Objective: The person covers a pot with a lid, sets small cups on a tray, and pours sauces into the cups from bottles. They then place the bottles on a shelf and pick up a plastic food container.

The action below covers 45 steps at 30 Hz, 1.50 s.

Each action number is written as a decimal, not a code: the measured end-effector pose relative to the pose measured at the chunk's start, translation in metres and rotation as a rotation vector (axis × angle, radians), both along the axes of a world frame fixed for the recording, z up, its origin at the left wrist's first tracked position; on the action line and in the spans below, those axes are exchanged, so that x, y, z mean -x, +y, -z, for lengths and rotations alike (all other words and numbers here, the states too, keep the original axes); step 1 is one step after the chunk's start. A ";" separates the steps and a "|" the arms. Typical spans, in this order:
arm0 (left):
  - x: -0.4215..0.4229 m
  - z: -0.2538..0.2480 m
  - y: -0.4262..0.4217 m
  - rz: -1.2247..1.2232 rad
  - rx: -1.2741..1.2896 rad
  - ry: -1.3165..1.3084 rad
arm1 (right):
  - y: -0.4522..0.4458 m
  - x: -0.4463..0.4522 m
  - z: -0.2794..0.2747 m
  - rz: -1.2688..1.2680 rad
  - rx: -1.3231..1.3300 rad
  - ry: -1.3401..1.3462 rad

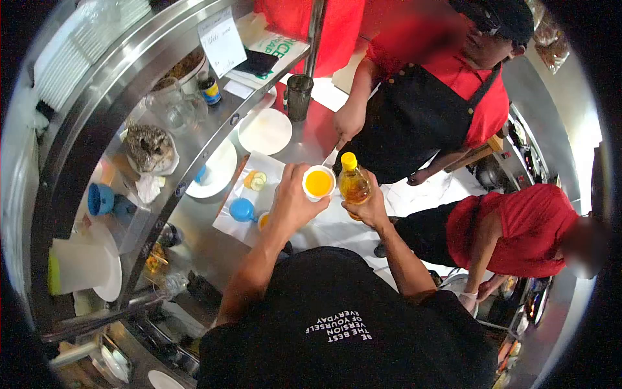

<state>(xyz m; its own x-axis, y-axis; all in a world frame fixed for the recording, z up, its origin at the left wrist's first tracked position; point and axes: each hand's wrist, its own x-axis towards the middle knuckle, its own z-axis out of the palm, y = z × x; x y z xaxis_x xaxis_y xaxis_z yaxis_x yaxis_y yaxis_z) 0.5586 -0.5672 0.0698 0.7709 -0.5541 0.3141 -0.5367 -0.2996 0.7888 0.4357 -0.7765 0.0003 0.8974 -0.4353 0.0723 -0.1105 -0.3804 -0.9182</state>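
Note:
My left hand [293, 196] is wrapped round a small white cup [319, 182] with yellow-orange liquid in it. Close beside it on the right, my right hand [368, 202] grips a clear bottle [355, 186] of amber liquid with a yellow cap, held upright. Cup and bottle are near each other but apart. Below and left of the cup, a blue cup [242, 210] rests on white paper [227, 223]. Sliced food [257, 181] lies on the same paper, and another small cup of orange content [264, 221] is partly hidden by my left forearm.
White plates [265, 131] and a dark tumbler [299, 97] stand on the counter beyond the paper. A metal shelf [214, 126] runs along the left. One person [421, 117] in a black apron stands at the upper right; another [512, 227] in red bends at the right.

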 end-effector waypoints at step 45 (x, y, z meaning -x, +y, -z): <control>0.048 0.009 0.135 -0.574 -0.126 0.053 | -0.027 -0.011 0.264 0.189 0.222 0.465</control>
<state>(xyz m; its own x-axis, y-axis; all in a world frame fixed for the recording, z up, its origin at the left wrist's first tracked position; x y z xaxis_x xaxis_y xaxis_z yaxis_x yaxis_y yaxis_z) 0.5105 -0.4319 0.0607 0.9714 -0.0738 0.2258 -0.2216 -0.6236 0.7496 0.4463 -0.8034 -0.2639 0.7644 -0.6115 -0.2045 -0.5705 -0.4936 -0.6564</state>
